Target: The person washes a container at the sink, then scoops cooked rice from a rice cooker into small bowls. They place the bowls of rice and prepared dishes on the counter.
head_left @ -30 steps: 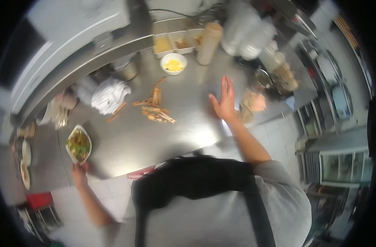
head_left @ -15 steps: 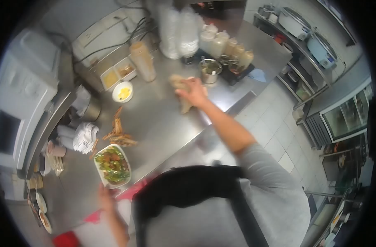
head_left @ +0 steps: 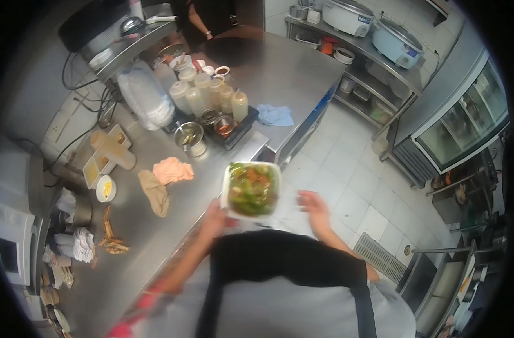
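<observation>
A white squarish bowl (head_left: 279, 179) filled with salad (head_left: 252, 190) of green leaves and brown pieces is held up in front of my body. My left hand (head_left: 213, 218) grips its near left side, the thumb and fingers partly hidden by the bowl. To the right of the bowl, my right hand (head_left: 314, 208) hangs apart from it above the floor, fingers loosely spread and holding nothing. On the steel counter (head_left: 150, 239) to the left lie a brown cloth (head_left: 154, 193) and a peach cloth (head_left: 173, 170), touching each other.
Squeeze bottles (head_left: 212, 96) stand in a black tray beside a metal pot (head_left: 190, 139). A blue cloth (head_left: 275, 115) lies near the counter corner. Fried strips (head_left: 109, 234) and a small white bowl (head_left: 105, 188) are at left. A glass-door fridge (head_left: 459, 124) stands right; another person's arm (head_left: 198, 19) shows behind.
My left hand has lifted the salad bowl off the counter and carried it right. My right hand has let go of the brown cloth and drawn back. The view has swung right.
</observation>
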A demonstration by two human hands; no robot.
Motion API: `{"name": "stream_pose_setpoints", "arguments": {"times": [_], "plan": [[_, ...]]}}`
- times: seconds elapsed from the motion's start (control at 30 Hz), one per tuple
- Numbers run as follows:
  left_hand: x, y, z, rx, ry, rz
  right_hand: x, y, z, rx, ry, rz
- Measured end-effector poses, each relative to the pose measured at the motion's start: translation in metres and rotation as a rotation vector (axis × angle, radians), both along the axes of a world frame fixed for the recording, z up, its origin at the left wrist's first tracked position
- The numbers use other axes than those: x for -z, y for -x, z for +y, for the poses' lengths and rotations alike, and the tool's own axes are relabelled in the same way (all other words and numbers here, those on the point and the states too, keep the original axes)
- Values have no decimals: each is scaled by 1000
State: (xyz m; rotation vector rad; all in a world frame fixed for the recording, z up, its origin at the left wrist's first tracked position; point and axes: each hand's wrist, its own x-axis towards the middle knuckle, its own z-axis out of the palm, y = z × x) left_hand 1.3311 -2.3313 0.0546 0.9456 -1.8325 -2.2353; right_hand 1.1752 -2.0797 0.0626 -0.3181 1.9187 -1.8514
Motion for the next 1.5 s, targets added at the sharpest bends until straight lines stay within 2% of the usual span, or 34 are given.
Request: {"name": "stream_pose_setpoints", "arguments": {"times": [0.07,0.2,0.3,0.43,0.5,0.53,0.57,0.6,0.63,0.67,0.7,0.73,0.8,0.97,1.07,1.13,1.2,1.27,1.33,1.47,1.5], "plan": [[-3,66,19,50,-97,26,-2,21,26,104,0,-4],[7,187,46,-26,-211,88,4,68,69,209,-40,29],[21,276,44,-88,-198,115,10,114,91,303,-85,36],[26,371,26,-188,-77,87,27,187,117,310,-292,129],[23,405,17,-268,38,49,77,228,148,274,-406,229],[32,425,13,-324,99,73,88,243,158,252,-413,183],[50,442,5,-300,54,76,110,259,173,265,-499,123],[58,458,2,-370,28,75,149,276,202,247,-452,77],[74,473,-4,-354,57,97,152,287,203,356,-507,-153],[85,484,-10,-331,66,-8,269,308,273,228,-708,48],[98,496,-15,-345,105,-30,252,321,268,324,-709,-147],[107,505,-18,-350,132,-58,242,337,259,349,-725,-226],[120,515,-21,-388,224,-78,239,377,259,356,-724,-283],[159,500,-23,-298,432,5,222,486,268,306,-678,-306],[59,474,-8,-553,446,-201,210,557,274,272,-651,-306],[22,461,-12,-565,656,-216,204,604,277,257,-637,-310],[-12,463,-21,-669,846,-207,196,646,274,238,-627,-311],[-34,470,-43,-743,1035,-194,190,685,265,218,-616,-309],[-55,480,-67,-687,1166,-216,184,718,253,191,-605,-310],[-59,504,-151,-610,1417,-327,166,760,222,94,-571,-301],[-51,509,-181,-567,1470,-425,161,762,211,38,-571,-282]]}}
